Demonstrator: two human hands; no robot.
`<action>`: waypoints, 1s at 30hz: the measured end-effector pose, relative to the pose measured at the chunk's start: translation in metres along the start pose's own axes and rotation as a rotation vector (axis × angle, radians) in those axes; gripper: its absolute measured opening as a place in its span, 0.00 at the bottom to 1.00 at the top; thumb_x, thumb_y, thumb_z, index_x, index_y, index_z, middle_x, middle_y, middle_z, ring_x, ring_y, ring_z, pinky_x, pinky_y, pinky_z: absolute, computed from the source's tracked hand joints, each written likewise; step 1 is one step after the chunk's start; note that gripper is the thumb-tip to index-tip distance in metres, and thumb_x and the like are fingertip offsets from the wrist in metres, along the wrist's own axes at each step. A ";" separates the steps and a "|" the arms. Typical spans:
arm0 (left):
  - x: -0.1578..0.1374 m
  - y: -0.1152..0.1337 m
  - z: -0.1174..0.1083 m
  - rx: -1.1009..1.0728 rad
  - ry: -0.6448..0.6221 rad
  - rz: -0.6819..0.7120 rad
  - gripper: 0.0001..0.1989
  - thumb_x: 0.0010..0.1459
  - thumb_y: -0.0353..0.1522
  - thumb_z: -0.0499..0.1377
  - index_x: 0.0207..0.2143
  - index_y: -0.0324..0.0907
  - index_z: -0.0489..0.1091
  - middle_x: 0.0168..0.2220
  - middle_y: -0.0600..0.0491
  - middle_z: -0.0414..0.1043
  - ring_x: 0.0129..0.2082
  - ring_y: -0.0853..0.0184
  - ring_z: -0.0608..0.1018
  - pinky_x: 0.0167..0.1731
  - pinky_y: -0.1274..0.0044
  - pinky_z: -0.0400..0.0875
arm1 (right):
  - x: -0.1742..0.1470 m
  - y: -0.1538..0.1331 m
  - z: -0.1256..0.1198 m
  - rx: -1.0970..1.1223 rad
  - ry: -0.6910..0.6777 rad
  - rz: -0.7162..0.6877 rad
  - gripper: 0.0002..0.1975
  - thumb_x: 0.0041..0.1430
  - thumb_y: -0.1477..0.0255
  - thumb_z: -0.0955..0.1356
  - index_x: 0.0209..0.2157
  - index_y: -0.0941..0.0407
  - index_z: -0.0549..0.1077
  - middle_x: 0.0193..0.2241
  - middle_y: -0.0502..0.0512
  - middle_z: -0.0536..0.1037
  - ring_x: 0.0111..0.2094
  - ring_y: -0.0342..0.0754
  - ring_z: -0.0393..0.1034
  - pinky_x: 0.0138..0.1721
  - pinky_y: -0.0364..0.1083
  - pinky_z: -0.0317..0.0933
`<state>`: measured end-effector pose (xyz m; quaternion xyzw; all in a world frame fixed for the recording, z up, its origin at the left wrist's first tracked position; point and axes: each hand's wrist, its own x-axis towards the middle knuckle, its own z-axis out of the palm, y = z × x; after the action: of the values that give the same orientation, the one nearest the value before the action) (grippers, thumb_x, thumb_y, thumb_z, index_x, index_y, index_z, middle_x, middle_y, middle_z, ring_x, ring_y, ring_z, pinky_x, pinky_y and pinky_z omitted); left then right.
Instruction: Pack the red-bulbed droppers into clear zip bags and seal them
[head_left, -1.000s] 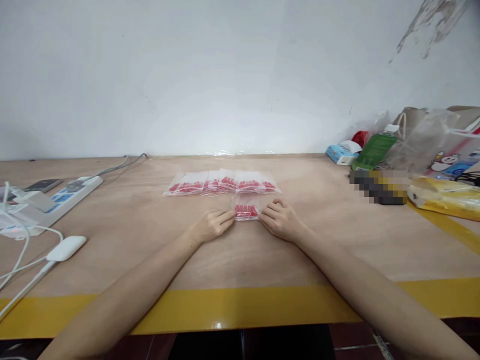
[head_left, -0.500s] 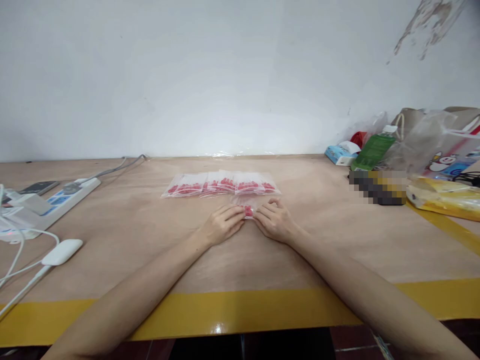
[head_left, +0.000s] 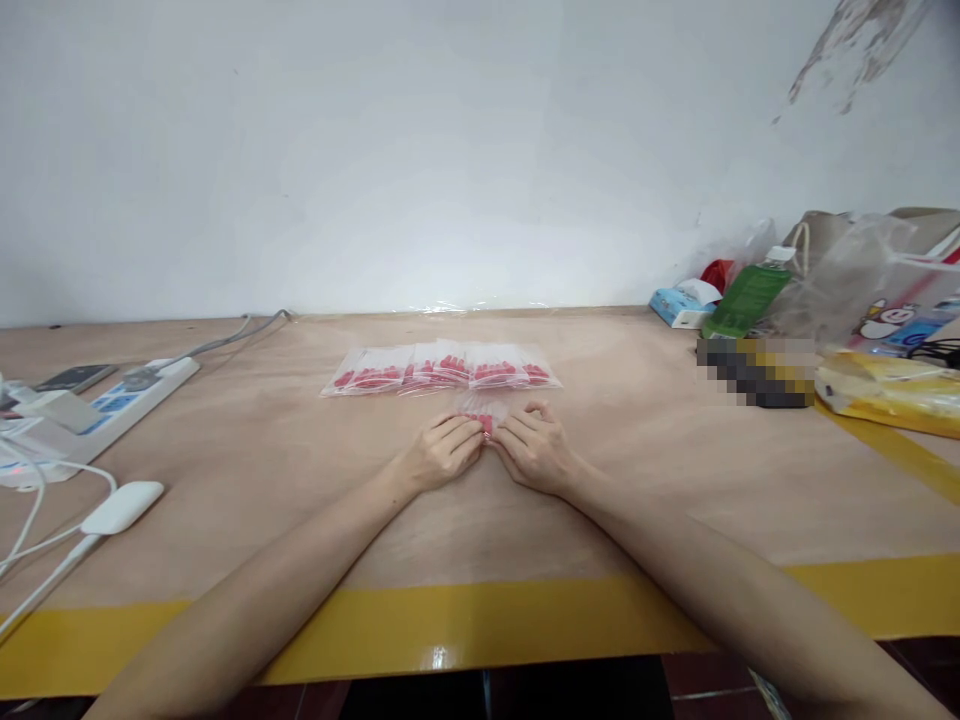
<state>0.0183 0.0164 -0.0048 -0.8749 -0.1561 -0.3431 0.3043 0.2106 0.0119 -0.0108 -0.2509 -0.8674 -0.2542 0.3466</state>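
Observation:
Between my two hands lies a small clear plastic bag (head_left: 484,408) with red pieces inside, partly covered by my fingers. My left hand (head_left: 448,450) is closed on its near left edge, fingertips pressed together. From the other side my right hand (head_left: 534,446) pinches the bag's near right part, its index finger bent up. The two hands almost touch at the fingertips. Just beyond them, a row of overlapping clear bags (head_left: 442,368) with small red pieces lies flat on the table. What exactly the red pieces are is too small to tell.
On the left stand a white power strip (head_left: 142,405), a white adapter (head_left: 122,508) with cables, and a phone (head_left: 75,378). At the right are a tissue pack (head_left: 681,307), a green bottle (head_left: 748,300), a blurred dark object (head_left: 754,375) and a yellow packet (head_left: 892,390).
My right hand has shifted left, closer to my left hand, which has moved slightly left. The small bag has moved slightly left with them, and less of its red contents shows.

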 end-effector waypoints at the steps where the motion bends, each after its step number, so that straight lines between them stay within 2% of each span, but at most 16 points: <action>1: -0.001 -0.001 -0.001 0.005 0.007 0.005 0.02 0.55 0.25 0.56 0.32 0.37 0.68 0.32 0.50 0.75 0.31 0.68 0.77 0.35 0.75 0.72 | -0.001 0.001 0.000 0.005 0.008 0.006 0.11 0.58 0.77 0.60 0.25 0.58 0.68 0.22 0.51 0.71 0.28 0.43 0.59 0.40 0.47 0.48; 5: -0.003 -0.007 -0.005 0.019 0.011 -0.014 0.01 0.55 0.25 0.57 0.31 0.37 0.67 0.31 0.51 0.76 0.29 0.69 0.77 0.34 0.75 0.72 | -0.005 0.005 -0.003 0.041 0.030 0.042 0.09 0.58 0.77 0.60 0.25 0.58 0.68 0.22 0.50 0.71 0.28 0.42 0.61 0.41 0.47 0.47; 9: -0.003 -0.008 -0.006 -0.015 -0.018 -0.019 0.02 0.56 0.26 0.56 0.34 0.38 0.67 0.34 0.51 0.76 0.34 0.68 0.77 0.36 0.75 0.72 | -0.005 0.008 -0.004 0.069 0.041 0.069 0.10 0.58 0.76 0.60 0.25 0.58 0.68 0.22 0.50 0.72 0.28 0.42 0.62 0.41 0.48 0.47; 16: -0.006 -0.008 -0.002 -0.024 -0.025 0.016 0.05 0.59 0.24 0.52 0.37 0.37 0.67 0.34 0.49 0.75 0.34 0.67 0.77 0.36 0.74 0.72 | -0.002 0.004 0.000 0.064 0.021 0.027 0.08 0.59 0.74 0.62 0.30 0.56 0.71 0.26 0.51 0.74 0.31 0.43 0.63 0.42 0.48 0.47; 20: -0.006 -0.007 -0.001 0.009 -0.075 0.034 0.06 0.60 0.24 0.50 0.36 0.36 0.67 0.35 0.48 0.74 0.35 0.67 0.76 0.38 0.73 0.71 | -0.002 0.002 0.004 0.013 0.016 0.025 0.09 0.58 0.77 0.61 0.28 0.56 0.71 0.25 0.51 0.74 0.29 0.42 0.62 0.42 0.48 0.47; 23: -0.007 -0.008 -0.001 0.028 -0.119 0.004 0.06 0.60 0.24 0.50 0.37 0.35 0.67 0.36 0.46 0.74 0.36 0.65 0.76 0.39 0.72 0.70 | -0.003 0.003 0.003 0.041 0.053 0.051 0.09 0.57 0.78 0.61 0.28 0.56 0.71 0.24 0.50 0.74 0.28 0.42 0.62 0.43 0.48 0.47; 26: -0.007 -0.010 -0.003 0.044 -0.104 -0.027 0.06 0.60 0.25 0.50 0.36 0.35 0.67 0.35 0.46 0.74 0.36 0.65 0.75 0.38 0.72 0.70 | -0.005 0.006 -0.002 0.109 0.082 0.108 0.09 0.57 0.77 0.61 0.28 0.56 0.71 0.24 0.50 0.75 0.28 0.41 0.64 0.44 0.49 0.46; 30: -0.009 -0.013 -0.007 0.069 -0.116 -0.045 0.09 0.61 0.24 0.47 0.36 0.36 0.67 0.35 0.48 0.73 0.36 0.66 0.75 0.39 0.71 0.69 | -0.008 0.014 -0.012 0.178 0.049 0.157 0.08 0.57 0.75 0.62 0.26 0.56 0.71 0.24 0.49 0.75 0.28 0.41 0.65 0.46 0.49 0.45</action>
<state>0.0020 0.0211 -0.0015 -0.8785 -0.2049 -0.2929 0.3169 0.2303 0.0129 -0.0053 -0.2799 -0.8555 -0.1545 0.4073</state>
